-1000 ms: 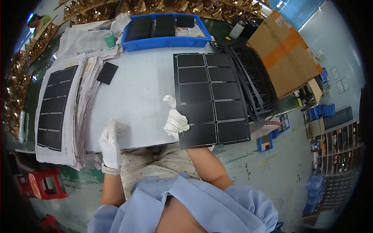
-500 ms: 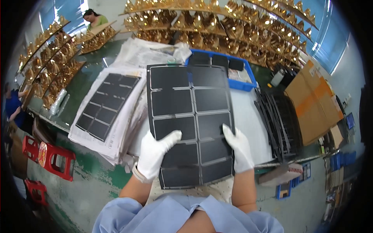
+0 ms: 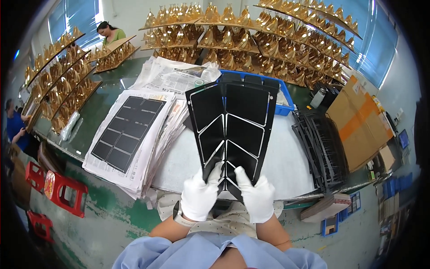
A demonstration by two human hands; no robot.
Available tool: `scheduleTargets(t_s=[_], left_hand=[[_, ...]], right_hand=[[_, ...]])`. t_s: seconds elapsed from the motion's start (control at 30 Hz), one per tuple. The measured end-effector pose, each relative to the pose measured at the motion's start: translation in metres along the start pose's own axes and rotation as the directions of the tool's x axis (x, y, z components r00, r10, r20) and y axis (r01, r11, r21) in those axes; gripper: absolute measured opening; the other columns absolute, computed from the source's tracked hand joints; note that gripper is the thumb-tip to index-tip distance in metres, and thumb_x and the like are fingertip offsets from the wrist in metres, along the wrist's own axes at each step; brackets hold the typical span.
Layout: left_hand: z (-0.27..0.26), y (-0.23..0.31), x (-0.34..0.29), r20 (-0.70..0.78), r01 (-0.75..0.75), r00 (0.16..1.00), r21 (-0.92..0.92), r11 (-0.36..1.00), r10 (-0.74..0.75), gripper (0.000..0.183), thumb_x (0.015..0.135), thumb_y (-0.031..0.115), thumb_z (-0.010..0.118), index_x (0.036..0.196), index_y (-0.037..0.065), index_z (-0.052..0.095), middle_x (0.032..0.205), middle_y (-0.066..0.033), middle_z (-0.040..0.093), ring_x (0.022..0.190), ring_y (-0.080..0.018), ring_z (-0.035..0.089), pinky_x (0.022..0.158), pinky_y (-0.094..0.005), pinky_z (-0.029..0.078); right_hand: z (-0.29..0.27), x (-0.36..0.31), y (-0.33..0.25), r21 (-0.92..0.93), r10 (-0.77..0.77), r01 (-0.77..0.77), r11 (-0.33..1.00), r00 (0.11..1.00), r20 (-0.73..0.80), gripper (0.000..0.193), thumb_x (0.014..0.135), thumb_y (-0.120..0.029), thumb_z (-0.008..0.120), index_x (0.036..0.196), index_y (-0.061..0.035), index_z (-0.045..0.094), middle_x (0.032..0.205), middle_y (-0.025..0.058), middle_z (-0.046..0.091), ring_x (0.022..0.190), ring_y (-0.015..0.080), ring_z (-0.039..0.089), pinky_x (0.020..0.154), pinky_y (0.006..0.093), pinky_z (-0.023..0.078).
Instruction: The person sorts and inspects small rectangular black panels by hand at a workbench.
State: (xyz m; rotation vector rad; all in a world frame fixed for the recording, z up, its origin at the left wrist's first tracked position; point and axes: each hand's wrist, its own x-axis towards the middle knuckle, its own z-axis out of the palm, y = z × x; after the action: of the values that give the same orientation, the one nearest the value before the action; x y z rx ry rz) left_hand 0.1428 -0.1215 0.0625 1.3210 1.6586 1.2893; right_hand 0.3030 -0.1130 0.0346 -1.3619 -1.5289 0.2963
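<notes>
Head view. Shows a black sheet [image 3: 248, 116] with pale gaps marking off rectangles, raised in the middle of the scene above the near part of a white work surface [image 3: 286, 152] and bent along its lengthwise centre line, two halves at an angle to each other. Places a white-gloved left hand [image 3: 198, 196] on the near left portion and a white-gloved right hand [image 3: 258, 195] on the near right portion, both clamped on the sheet, thumbs on the facing side, near the crease; cannot tell how the fingers behind lie. Sets to the left a stack of printed paper [image 3: 107, 173] bearing a flat black panel [image 3: 134, 127] with similar divisions; beyond it, on the far side, newspapers [image 3: 177, 74] and a roll of green tape [image 3: 199, 83]. Includes, partly hidden behind the sheet, a blue tray [image 3: 284, 109]; to the right, a heap of black strips [image 3: 318, 150] beside a cardboard box [image 3: 356, 127]. Displays gold-coloured ornaments [image 3: 228, 36] in tiers along the far side, red stools [image 3: 67, 188] at near left and a person in green [image 3: 118, 35] at far left.
</notes>
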Motion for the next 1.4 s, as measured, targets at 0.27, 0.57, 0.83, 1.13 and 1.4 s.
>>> scheduleTargets(t_s=[0.27, 0.57, 0.83, 1.13, 1.4], left_hand=[[-0.031, -0.051, 0.029, 0.394, 0.259, 0.917, -0.702, 0.663, 0.059, 0.043, 0.101, 0.014, 0.081, 0.14, 0.0, 0.069, 0.129, -0.0037, 0.075, 0.113, -0.013, 0.069, 0.099, -0.0328, 0.057], [0.015, -0.034, 0.025, -0.072, -0.085, 0.995, -0.205, 0.975, 0.071, 0.03, 0.103, 0.015, 0.08, 0.129, 0.0, 0.078, 0.093, -0.0056, 0.08, 0.078, -0.0084, 0.06, 0.073, -0.0281, 0.052], [-0.022, -0.03, 0.056, 0.405, 0.315, 0.914, -0.747, 0.585, 0.026, 0.029, 0.1, 0.015, 0.081, 0.125, 0.001, 0.075, 0.111, -0.0009, 0.077, 0.093, -0.0107, 0.07, 0.085, -0.0295, 0.057], [0.0, -0.018, 0.047, -0.004, 0.032, 0.999, -0.455, 0.89, -0.037, 0.027, 0.099, 0.015, 0.084, 0.121, 0.0, 0.08, 0.102, 0.0, 0.08, 0.085, -0.0072, 0.064, 0.079, -0.0264, 0.053], [-0.027, -0.028, 0.065, 0.235, 0.258, 0.96, -0.521, 0.814, -0.154, 0.032, 0.099, 0.014, 0.084, 0.126, 0.0, 0.078, 0.113, -0.0033, 0.079, 0.098, -0.0082, 0.069, 0.086, -0.0267, 0.057]], right_hand=[[-0.027, 0.017, 0.05, 0.598, 0.353, -0.447, 0.665, 0.894, 0.276, 0.026, 0.11, -0.027, 0.074, 0.091, -0.0093, 0.071, 0.084, -0.0101, 0.062, 0.074, 0.0018, 0.048, 0.063, 0.0256, 0.04], [0.012, 0.02, 0.04, -0.022, 0.252, -0.252, 0.967, 0.968, -0.023, 0.047, 0.105, -0.034, 0.079, 0.078, 0.0005, 0.064, 0.061, 0.0172, 0.047, 0.052, 0.0243, 0.047, 0.051, 0.0383, 0.041], [-0.013, 0.044, 0.065, 0.642, 0.316, -0.407, 0.65, 0.913, 0.259, 0.02, 0.111, -0.026, 0.073, 0.1, -0.0096, 0.07, 0.087, -0.0101, 0.062, 0.08, 0.0011, 0.051, 0.07, 0.0231, 0.041], [-0.005, 0.045, 0.041, 0.188, 0.309, -0.296, 0.936, 0.95, -0.041, 0.053, 0.104, -0.031, 0.083, 0.069, -0.0078, 0.051, 0.067, -0.0049, 0.052, 0.064, 0.0046, 0.042, 0.055, 0.0288, 0.038], [-0.009, 0.04, 0.064, 0.494, 0.338, -0.329, 0.805, 0.938, 0.074, 0.041, 0.099, -0.016, 0.087, 0.074, -0.0115, 0.055, 0.073, -0.009, 0.055, 0.068, 0.0013, 0.044, 0.057, 0.0241, 0.034]])
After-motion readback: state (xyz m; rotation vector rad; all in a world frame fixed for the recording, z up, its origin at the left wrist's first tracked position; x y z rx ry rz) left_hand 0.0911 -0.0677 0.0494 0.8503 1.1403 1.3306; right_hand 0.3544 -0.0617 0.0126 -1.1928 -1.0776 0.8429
